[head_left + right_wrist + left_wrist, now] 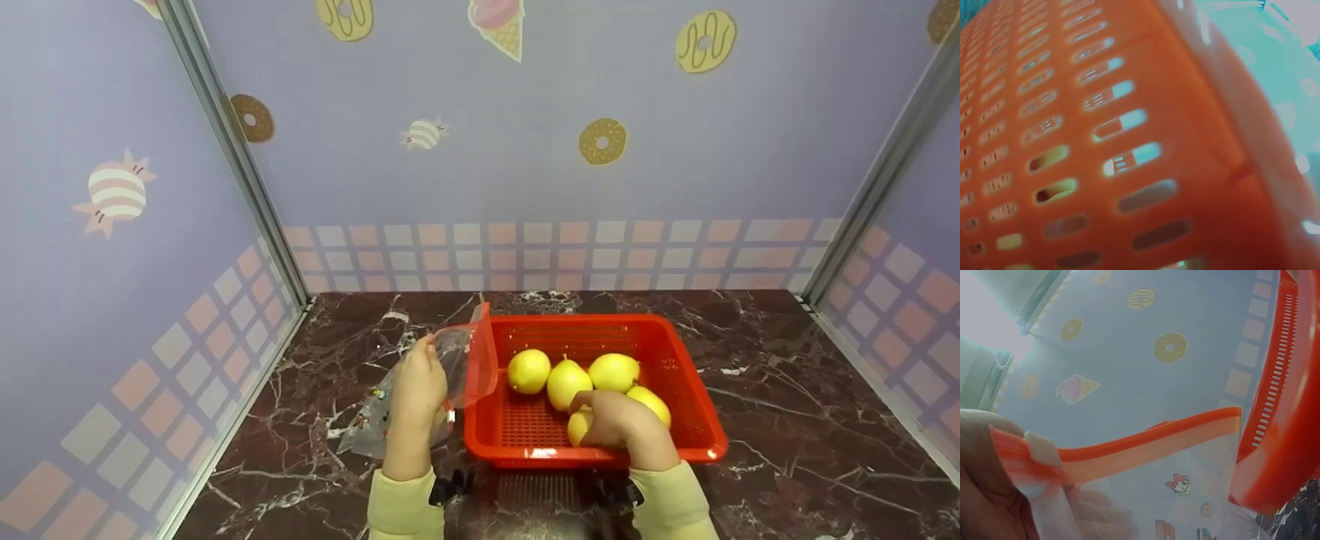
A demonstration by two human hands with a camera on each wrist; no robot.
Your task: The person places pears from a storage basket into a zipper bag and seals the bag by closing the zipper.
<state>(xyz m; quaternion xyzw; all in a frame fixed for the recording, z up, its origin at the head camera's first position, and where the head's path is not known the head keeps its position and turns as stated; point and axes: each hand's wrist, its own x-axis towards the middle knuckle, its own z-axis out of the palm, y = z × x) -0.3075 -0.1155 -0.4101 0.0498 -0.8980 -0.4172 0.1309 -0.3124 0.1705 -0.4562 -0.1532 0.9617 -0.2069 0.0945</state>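
Note:
My left hand (417,382) holds a clear plastic zip bag (367,431) by its top, left of the red basket. The bag has an orange-red zip strip (1151,439), a white slider (1042,449) and small printed cartoon figures; its strip reaches over the basket's left rim. Inside the basket (592,454), my right hand (619,420) grips a yellow pear (578,426) near the front wall, its fingers curled over the fruit. Other pears (568,384) lie just behind and beside that hand. From the right wrist, only the slotted basket wall (1145,169) fills the near view, hiding the hand.
The basket stands on a dark marbled tabletop (780,420). A patterned back wall (540,187) and side panels (120,300) enclose the table, with metal posts (232,150) at the corners.

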